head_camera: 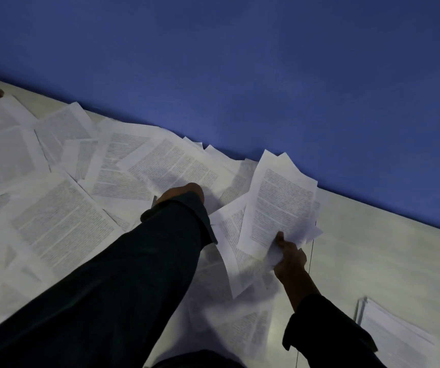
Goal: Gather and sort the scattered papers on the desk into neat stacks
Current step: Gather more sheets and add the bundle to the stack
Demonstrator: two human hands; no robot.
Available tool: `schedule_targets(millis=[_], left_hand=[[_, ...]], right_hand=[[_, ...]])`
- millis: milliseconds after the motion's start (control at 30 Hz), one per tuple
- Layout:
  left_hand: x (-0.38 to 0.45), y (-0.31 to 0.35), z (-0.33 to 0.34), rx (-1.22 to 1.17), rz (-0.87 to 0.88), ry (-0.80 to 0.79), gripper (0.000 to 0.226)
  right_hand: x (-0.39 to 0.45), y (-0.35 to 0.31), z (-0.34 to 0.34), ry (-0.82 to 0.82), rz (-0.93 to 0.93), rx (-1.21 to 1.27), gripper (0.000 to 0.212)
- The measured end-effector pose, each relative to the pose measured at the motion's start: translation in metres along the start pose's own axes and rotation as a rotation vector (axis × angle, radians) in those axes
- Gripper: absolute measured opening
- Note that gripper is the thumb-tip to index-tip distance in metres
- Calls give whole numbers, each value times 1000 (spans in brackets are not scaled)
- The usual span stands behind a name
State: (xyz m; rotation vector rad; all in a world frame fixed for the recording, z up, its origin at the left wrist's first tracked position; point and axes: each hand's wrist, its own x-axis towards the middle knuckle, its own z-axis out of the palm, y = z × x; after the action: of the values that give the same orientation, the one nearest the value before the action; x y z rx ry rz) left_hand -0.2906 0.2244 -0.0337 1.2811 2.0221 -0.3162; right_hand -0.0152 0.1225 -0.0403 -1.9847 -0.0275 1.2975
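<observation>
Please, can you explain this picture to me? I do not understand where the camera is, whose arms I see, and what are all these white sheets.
There is no machine here. A person wears one camera on the head, looking forward and down, so you see that person's own arms in dark sleeves.

The right hand holds a small bundle of printed pages in its grip, lifted off the desk. The left hand reaches onto the scattered papers; its fingers are hidden behind the wrist, so I cannot tell what they do.

The pale desk stands against a blue wall. At the lower right lies a neater stack, already gathered.
</observation>
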Motion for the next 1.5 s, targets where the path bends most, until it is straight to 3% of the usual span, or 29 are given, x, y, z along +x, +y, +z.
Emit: schedule_targets(millis=[67, 200, 300, 400, 500, 600, 733, 833, 933, 1033, 1100, 1200, 1267, 1333, 1367, 1433, 1500], left_hand=[[-3, 2, 2, -76, -31, 74, 53], [-7, -1, 6, -566, -7, 141, 54], [-21, -26, 7, -861, 90, -159, 53], [-39, -57, 11, -761, 176, -327, 65], [-36, -79, 25, -781, 122, -391, 73], [23, -116, 68, -784, 162, -417, 51], [-40, -101, 34, -912, 214, -569, 41], [-68, -97, 15, -1025, 245, -668, 46], [-74, -107, 6, -1122, 197, -707, 51], [-102, -126, -11, -1243, 99, -531, 11], [-103, -143, -18, -1306, 24, -292, 6], [-82, -160, -29, -1247, 22, -142, 12], [-63, -176, -31, -1249, -248, 279, 20], [-57, -213, -30, -983, -556, 603, 47], [-60, -235, -25, -867, -713, 615, 74], [-70, -270, -22, -809, -889, 471, 119], [-76, -286, -21, -781, -874, 320, 140]], right_hand=[[-2, 1, 0, -23, 14, 38, 73], [-10, -2, -3, -202, 13, 89, 66], [-16, -5, 5, -319, -28, 80, 73], [-23, -7, 21, -97, -272, -265, 53], [-32, -7, 27, 21, -378, -590, 57], [-36, -4, 30, -99, -372, -624, 66], [-41, -9, 29, -328, -305, -442, 64], [-38, -8, 28, -407, -207, -394, 62], [-38, -4, 35, -521, -33, -455, 87], [-50, 4, 58, -607, -27, -535, 85], [-54, 11, 78, -528, -142, -529, 77], [-66, 17, 103, -468, -270, -575, 53], [-70, 19, 110, -443, -308, -630, 48], [-74, 20, 111, -457, -302, -601, 41], [-76, 22, 110, -502, -281, -557, 35], [-80, 27, 110, -602, -208, -470, 38], [-82, 32, 115, -669, -140, -437, 50]])
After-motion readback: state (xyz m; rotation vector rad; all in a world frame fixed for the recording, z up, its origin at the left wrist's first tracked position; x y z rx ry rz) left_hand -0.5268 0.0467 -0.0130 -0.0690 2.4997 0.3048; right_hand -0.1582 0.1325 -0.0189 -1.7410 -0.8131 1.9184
